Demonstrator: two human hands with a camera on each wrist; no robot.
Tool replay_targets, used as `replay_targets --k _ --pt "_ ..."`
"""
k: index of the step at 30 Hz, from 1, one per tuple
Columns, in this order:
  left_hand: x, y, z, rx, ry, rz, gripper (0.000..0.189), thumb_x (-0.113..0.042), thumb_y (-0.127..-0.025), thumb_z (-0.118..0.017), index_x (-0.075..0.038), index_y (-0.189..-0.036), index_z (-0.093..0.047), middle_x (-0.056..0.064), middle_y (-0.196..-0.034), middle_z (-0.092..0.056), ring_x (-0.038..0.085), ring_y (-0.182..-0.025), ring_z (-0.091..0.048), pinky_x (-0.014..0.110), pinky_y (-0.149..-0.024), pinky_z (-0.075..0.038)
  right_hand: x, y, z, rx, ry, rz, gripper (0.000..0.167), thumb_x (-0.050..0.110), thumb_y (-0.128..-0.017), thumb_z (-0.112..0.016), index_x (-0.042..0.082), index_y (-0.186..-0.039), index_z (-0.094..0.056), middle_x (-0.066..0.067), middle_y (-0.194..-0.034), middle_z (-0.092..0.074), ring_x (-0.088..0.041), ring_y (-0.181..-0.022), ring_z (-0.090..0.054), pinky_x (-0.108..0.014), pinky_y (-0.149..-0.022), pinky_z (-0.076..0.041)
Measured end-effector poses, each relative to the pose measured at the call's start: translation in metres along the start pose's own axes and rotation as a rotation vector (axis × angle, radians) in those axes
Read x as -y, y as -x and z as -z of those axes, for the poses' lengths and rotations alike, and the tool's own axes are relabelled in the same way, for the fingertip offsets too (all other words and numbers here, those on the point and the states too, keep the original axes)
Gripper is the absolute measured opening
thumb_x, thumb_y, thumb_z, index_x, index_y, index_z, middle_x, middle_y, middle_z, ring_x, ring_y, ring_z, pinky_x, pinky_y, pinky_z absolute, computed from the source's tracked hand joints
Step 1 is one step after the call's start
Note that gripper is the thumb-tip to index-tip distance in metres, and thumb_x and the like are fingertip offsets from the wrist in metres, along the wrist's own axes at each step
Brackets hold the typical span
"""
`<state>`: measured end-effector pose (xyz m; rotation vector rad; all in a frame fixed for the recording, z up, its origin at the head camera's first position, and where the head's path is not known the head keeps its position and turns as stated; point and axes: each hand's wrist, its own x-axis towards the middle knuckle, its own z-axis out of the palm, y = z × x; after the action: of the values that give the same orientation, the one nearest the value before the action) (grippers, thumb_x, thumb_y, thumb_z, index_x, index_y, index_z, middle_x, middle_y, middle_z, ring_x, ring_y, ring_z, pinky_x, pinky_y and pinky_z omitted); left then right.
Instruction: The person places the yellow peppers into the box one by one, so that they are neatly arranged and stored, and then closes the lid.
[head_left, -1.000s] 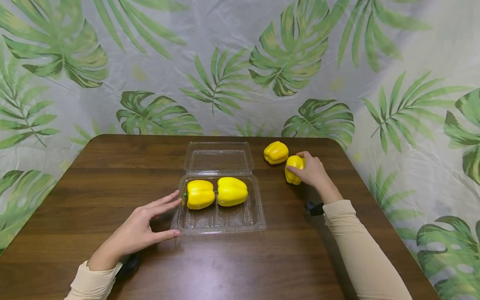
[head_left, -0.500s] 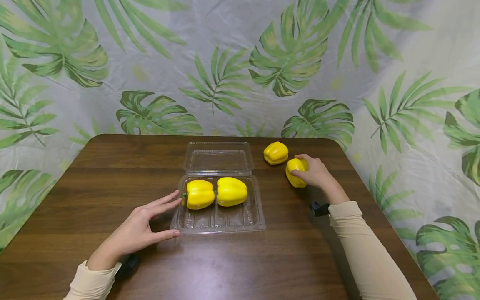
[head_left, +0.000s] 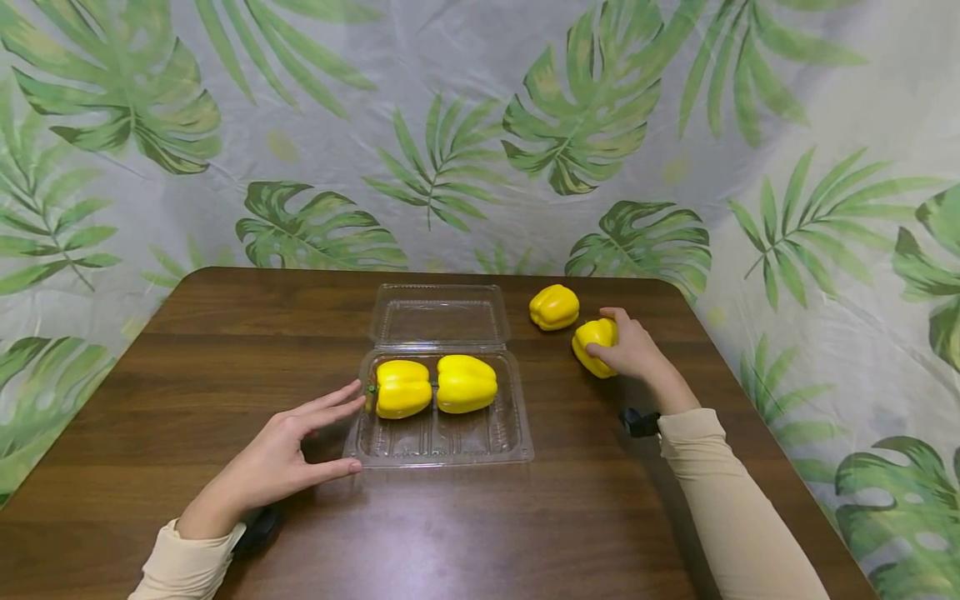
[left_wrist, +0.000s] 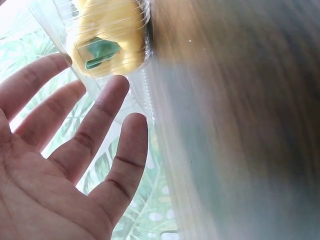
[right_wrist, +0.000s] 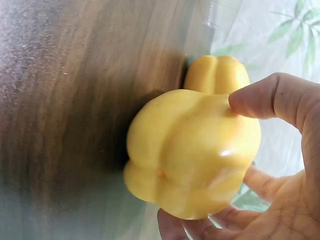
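My right hand (head_left: pixel 639 357) grips a yellow bell pepper (head_left: pixel 592 347) on the right of the table. The right wrist view shows the thumb on one side of this bell pepper (right_wrist: pixel 192 145) and fingers on the other, its lobed bottom facing the camera. A clear plastic clamshell container (head_left: pixel 450 446) lies with its lid folded back. Two yellow bell peppers (head_left: pixel 403 389) lie side by side in its far half. At the container's left wall, my left hand (head_left: pixel 281 454) spreads its fingers. Through that wall, the left wrist view shows a green stem (left_wrist: pixel 102 51).
Another yellow bell pepper (head_left: pixel 554 307) sits just behind the held one, near the table's far edge. The container's clear lid (head_left: pixel 440 317) stretches back on the brown wooden table (head_left: pixel 247 333). A leaf-patterned cloth (head_left: pixel 450 125) hangs behind the table.
My right hand has shifted a little to the right and nearer, and the bell pepper in it has turned slightly. The left hand keeps its place at the container.
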<state>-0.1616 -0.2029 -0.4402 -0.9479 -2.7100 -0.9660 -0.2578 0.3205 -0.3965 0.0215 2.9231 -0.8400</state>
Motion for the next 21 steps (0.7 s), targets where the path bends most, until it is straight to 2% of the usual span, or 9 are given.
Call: replay_targets --k 5,9,13,16,21 --pt "0.0 -0.0004 0.0 0.006 -0.004 0.001 0.077 -0.048 -0.086 -0.09 -0.019 -0.152 -0.063 0.002 -0.166 -0.052 0.032 -0.146 -0.058 0.05 -0.112 -0.052 -0.0026 0.0007 -0.0039 -0.027 -0.031 -0.039 0.095 0.039 -0.097 -0.073 -0.006 -0.164 -0.023 -0.042 -0.155 -0.041 -0.055 -0.136 -0.047 -0.066 -0.114 -0.043" --pt "0.0005 0.0001 -0.0002 0.006 -0.002 -0.002 0.077 -0.047 -0.085 -0.091 -0.019 -0.152 -0.063 0.002 -0.166 -0.052 0.032 -0.146 -0.058 0.051 -0.112 -0.052 -0.0043 0.0024 -0.0055 -0.026 -0.051 -0.095 0.103 0.046 -0.097 -0.075 -0.009 -0.164 -0.019 -0.041 -0.157 -0.04 -0.054 -0.138 -0.048 -0.064 -0.115 -0.044" --pt "0.0017 0.0009 0.0003 0.002 0.012 -0.007 0.078 -0.046 -0.085 -0.092 -0.018 -0.152 -0.063 0.003 -0.166 -0.052 0.033 -0.146 -0.058 0.03 -0.116 -0.048 -0.0067 0.0024 -0.0053 -0.029 -0.063 -0.119 0.105 0.05 -0.097 -0.076 -0.009 -0.164 -0.021 -0.039 -0.16 -0.04 -0.052 -0.14 -0.049 -0.063 -0.116 -0.045" --pt "0.0028 0.0008 0.0009 -0.001 0.025 -0.012 0.08 -0.045 -0.083 -0.093 -0.017 -0.152 -0.063 0.003 -0.166 -0.052 0.034 -0.146 -0.058 0.013 -0.115 -0.037 -0.008 0.0025 -0.0046 -0.037 -0.064 -0.115 0.105 0.051 -0.097 -0.076 -0.009 -0.164 -0.023 -0.038 -0.161 -0.04 -0.052 -0.14 -0.049 -0.063 -0.116 -0.045" --pt "0.0027 -0.001 0.0017 0.002 0.045 -0.017 0.083 -0.04 -0.079 -0.097 -0.016 -0.152 -0.064 0.005 -0.166 -0.052 0.035 -0.146 -0.057 0.007 -0.114 -0.031 -0.0087 0.0042 -0.0012 -0.043 -0.061 -0.095 0.104 0.052 -0.096 -0.076 -0.008 -0.165 -0.025 -0.037 -0.161 -0.041 -0.052 -0.14 -0.049 -0.063 -0.115 -0.045"
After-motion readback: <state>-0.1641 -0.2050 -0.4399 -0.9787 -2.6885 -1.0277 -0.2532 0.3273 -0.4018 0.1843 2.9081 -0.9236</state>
